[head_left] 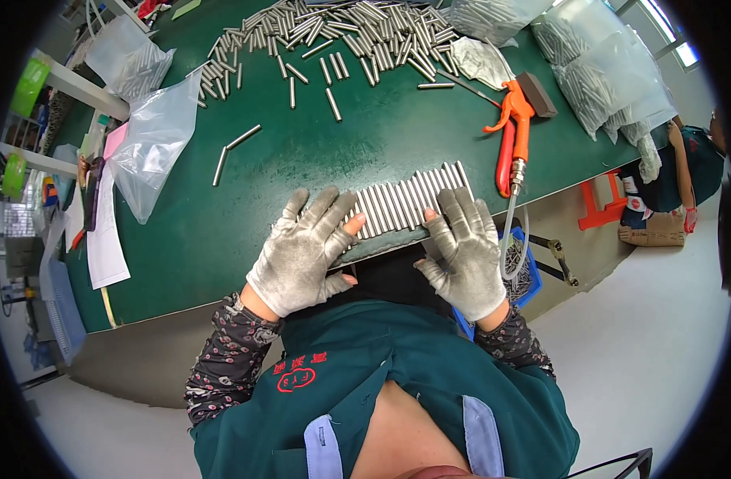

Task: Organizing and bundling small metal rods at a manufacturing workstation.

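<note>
Side by side along the table's near edge lies a row of slim metal pins (395,206). My left hand (298,254), in a grey-stained white glove with some bare fingertips, rests flat over the row's left end. At the right end, my right hand (468,259), gloved the same way, lies with its fingers stretched over the pins. Neither hand is closed round anything. Some pins are hidden beneath the gloves. Farther back on the green table (294,148) spreads a big loose heap of the same pins (365,32), with a few strays in front of it.
An orange air blow gun (519,120) with a hose lies to the right, beside a white cloth (481,62). Pin-filled bags (605,76) stand at the far right. Below the edge is a blue crate (531,283). A plastic bag (154,148) and papers (106,239) lie left. Another person (698,164) is at right.
</note>
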### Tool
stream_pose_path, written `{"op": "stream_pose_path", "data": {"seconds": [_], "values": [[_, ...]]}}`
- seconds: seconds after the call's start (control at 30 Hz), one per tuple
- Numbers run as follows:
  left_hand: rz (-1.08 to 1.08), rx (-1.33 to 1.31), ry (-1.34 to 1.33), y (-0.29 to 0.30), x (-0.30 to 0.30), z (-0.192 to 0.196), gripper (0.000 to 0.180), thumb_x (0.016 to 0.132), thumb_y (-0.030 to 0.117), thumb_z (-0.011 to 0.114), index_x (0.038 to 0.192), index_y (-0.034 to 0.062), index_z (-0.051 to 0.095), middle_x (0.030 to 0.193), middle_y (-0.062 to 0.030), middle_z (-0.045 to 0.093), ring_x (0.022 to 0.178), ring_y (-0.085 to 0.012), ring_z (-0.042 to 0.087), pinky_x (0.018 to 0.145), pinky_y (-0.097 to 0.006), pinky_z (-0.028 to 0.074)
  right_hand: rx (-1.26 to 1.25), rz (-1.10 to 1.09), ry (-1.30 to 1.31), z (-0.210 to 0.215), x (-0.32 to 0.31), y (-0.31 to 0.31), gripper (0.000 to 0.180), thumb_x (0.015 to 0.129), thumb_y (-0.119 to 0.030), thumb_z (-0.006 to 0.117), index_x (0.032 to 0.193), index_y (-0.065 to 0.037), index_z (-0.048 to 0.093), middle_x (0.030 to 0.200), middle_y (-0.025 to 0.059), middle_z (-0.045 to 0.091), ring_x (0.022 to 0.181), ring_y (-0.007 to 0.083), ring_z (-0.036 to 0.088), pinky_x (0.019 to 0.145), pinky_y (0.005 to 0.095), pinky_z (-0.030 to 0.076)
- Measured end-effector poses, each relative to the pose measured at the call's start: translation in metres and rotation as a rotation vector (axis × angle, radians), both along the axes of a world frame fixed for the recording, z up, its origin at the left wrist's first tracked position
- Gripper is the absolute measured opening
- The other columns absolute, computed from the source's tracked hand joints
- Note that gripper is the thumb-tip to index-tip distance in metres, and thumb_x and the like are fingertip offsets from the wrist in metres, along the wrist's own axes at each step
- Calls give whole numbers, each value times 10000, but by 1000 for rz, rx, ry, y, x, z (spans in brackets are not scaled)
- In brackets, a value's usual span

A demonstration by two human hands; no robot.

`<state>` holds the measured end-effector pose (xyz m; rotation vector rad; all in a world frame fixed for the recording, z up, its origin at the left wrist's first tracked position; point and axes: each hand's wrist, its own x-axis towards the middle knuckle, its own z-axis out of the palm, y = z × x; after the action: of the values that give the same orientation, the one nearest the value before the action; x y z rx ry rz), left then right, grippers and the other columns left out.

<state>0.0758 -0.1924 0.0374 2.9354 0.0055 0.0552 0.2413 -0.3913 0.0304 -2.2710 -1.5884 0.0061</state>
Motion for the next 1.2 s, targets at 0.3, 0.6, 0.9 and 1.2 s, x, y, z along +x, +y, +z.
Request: {"op": "stream_pose_path", "data": {"seconds": [0.3,0.6,0.9,1.2], "values": [[-6,31,-1,11,-20,-4,712,855,591,435,1389,126,359,1400,-176,389,1298,-383,359,1096,-525,197,-18,41,-12,-1,-3,4,605,673,-310,716,1227,-123,561,1338,153,457,1285,340,372,1075,512,259],[-70,64,1,7,-2,-1,747,848,619,414,1411,134,334,1423,-171,356,1323,-366,324,1110,-540,150,24,35,29,-5,-1,1,606,680,-298,710,1228,-94,551,1337,171,454,1279,351,387,1066,516,284],[-197,-57,-27,-3,38,-1,785,725,500,632,1354,84,417,1412,-154,375,1325,-322,329,1118,-511,164,48,-3,51,4,11,-4,553,688,-245,701,1185,-43,568,1277,184,507,1244,361,434,1052,476,319],[-183,21,-12,-1,41,19,798,722,522,623,1363,98,408,1404,-140,385,1317,-331,341,1106,-533,175,58,-710,-5,22,103,2,444,757,-408,630,990,-31,609,952,183,629,917,343,608,786,427,483]]}}
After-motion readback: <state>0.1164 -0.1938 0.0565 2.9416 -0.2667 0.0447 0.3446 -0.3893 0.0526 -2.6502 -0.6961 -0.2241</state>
